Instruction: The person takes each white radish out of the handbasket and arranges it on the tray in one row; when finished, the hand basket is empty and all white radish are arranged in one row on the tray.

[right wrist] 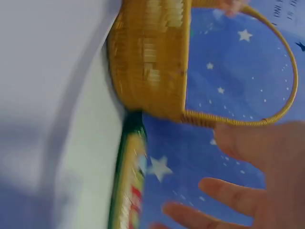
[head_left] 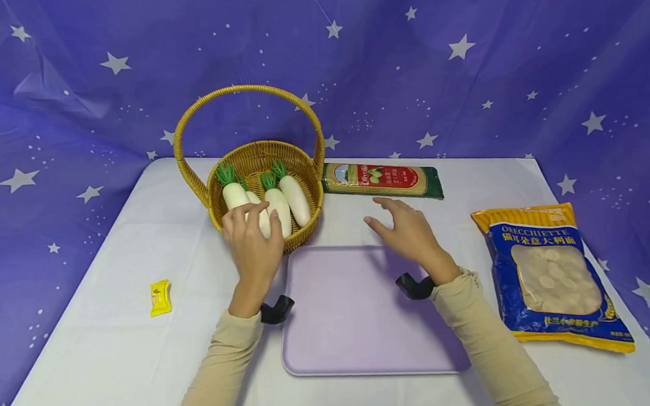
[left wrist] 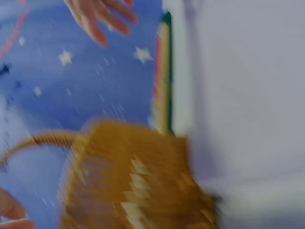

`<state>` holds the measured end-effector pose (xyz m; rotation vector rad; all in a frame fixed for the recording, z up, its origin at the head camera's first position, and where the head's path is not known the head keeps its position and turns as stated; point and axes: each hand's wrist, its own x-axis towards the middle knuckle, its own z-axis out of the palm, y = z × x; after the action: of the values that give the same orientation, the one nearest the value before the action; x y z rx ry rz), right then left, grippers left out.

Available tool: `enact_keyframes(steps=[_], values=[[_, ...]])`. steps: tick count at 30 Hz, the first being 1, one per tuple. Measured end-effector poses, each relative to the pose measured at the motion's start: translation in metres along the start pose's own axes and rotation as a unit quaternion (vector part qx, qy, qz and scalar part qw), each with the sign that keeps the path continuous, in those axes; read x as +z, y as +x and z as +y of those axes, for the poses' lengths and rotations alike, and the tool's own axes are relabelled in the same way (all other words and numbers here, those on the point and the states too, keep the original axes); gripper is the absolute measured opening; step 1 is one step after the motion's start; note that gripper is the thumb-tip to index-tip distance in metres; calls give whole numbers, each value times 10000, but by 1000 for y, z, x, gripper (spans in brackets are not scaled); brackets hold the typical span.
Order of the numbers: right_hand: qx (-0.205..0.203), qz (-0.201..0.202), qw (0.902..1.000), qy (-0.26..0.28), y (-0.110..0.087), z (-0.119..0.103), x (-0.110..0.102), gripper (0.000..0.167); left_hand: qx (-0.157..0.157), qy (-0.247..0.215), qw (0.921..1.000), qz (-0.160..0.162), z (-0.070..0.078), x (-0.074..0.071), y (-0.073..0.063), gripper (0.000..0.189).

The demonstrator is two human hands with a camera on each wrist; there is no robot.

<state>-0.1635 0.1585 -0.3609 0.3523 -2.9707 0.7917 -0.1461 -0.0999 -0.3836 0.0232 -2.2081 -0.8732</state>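
A round wicker basket (head_left: 256,152) with a tall hooped handle holds several white radishes (head_left: 296,201) with green tops. My left hand (head_left: 250,244) is over the basket's near left side, its fingers loosely bent above the radishes. In the left wrist view its fingertips (left wrist: 9,210) show beyond the blurred basket wall; no hold on a radish is visible. My right hand (head_left: 409,232) hovers above the far right part of a lilac tray (head_left: 364,323). Its fingers are spread apart and hold nothing; the right wrist view also shows this hand (right wrist: 281,176).
A green-ended spaghetti pack (head_left: 381,180) lies right of the basket at the back. An orecchiette bag (head_left: 555,280) lies on the right side of the white-covered table (head_left: 118,361). A small yellow wrapped candy (head_left: 161,297) sits at the left. A starry curtain hangs behind.
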Motion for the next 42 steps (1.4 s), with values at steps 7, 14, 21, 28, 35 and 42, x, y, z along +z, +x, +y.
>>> enact_keyframes(steps=[7, 14, 21, 28, 35, 42], values=[[551, -805, 9618, 2557, 6, -1, 17, 33, -799, -736, 9881, 1093, -46, -8, -18, 30], [716, -1541, 8836, 4364, 15, -16, 34, 40, -1535, -1445, 9769, 361, -64, -6, -30, 48], [202, -2260, 7592, 6100, 33, -47, 49, 46, -1831, -1740, 9673, -229, -69, -10, -31, 50], [8, -2025, 6970, 6879, 68, -80, 61, 51, -1795, -2057, 9618, -211, -44, -26, -25, 48], [465, -1494, 7589, 6322, 103, -95, 67, 55, -1773, -2014, 9631, -218, -57, -17, -28, 48], [1083, -1454, 8482, 4977, 123, -96, 66, 53, -1727, -1960, 9648, -290, -72, -3, -35, 49]])
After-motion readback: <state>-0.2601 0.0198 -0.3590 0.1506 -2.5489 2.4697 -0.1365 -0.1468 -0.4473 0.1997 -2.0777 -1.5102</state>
